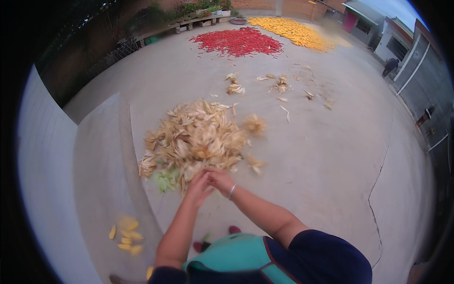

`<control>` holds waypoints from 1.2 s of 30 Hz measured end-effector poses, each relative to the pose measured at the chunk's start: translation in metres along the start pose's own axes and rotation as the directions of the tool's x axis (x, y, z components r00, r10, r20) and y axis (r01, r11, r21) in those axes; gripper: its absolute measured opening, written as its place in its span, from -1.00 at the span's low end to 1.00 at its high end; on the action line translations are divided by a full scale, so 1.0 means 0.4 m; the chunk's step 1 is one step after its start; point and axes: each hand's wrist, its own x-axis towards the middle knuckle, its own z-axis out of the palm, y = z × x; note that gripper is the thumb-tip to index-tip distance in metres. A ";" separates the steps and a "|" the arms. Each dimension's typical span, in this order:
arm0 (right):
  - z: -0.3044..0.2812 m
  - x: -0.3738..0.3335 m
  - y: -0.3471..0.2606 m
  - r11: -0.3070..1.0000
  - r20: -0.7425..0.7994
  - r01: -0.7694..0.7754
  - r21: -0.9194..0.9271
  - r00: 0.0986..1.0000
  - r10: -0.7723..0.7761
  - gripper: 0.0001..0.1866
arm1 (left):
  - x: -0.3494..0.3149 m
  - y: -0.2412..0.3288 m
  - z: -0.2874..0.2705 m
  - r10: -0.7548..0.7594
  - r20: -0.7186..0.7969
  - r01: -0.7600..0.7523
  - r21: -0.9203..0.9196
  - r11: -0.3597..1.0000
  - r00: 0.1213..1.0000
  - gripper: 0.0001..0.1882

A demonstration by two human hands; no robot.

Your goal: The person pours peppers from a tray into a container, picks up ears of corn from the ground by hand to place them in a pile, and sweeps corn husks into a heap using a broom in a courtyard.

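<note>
Left hand (198, 186): raised at the near edge of the husk heap, forearm running up from the lower edge and slanting inward to the right, fingers bent toward the other hand, thumb standing off to the right

Right hand (219, 179): meeting the left at the fingertips, forearm slanting in from the lower right, elbow bent, fingers pointing left; pale bracelet (231, 191) at the wrist

Grip: the two hands together at the fingers; blurred, so whether anything is pinched between them cannot be told

Heap of dry husks (196, 137), tan: on the concrete ground (321, 142), directly beyond the hands; contact with the fingers cannot be made out

Pale green husks (165, 180): at the heap's near left edge, beside the left hand

Loose husk clump (254, 124), blurred: just right of the heap

Yellow cobs (126, 240), a small group: lower left, well apart from the heap

Red pods (236, 42): spread at the far end, beside a broad layer of yellow corn (298, 33)

Apron (231, 255), teal: worn over dark sleeves
</note>
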 end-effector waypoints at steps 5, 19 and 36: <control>0.210 0.022 0.233 0.955 0.140 -0.222 -0.195 0.958 0.251 -0.65 | -0.190 -0.082 -0.269 0.015 -0.192 -0.052 -0.187 0.981 0.981 -0.64; 0.826 -0.110 1.098 0.473 0.165 -0.530 -0.704 0.525 0.835 -0.58 | -0.856 -0.496 -1.052 -0.152 -0.560 -0.268 -0.595 0.758 0.814 -0.56; 0.906 -0.002 2.033 0.017 0.492 0.659 -0.752 0.544 0.680 -0.61 | -0.832 -1.145 -1.601 -0.746 -0.644 -0.529 -0.697 0.484 0.166 -0.38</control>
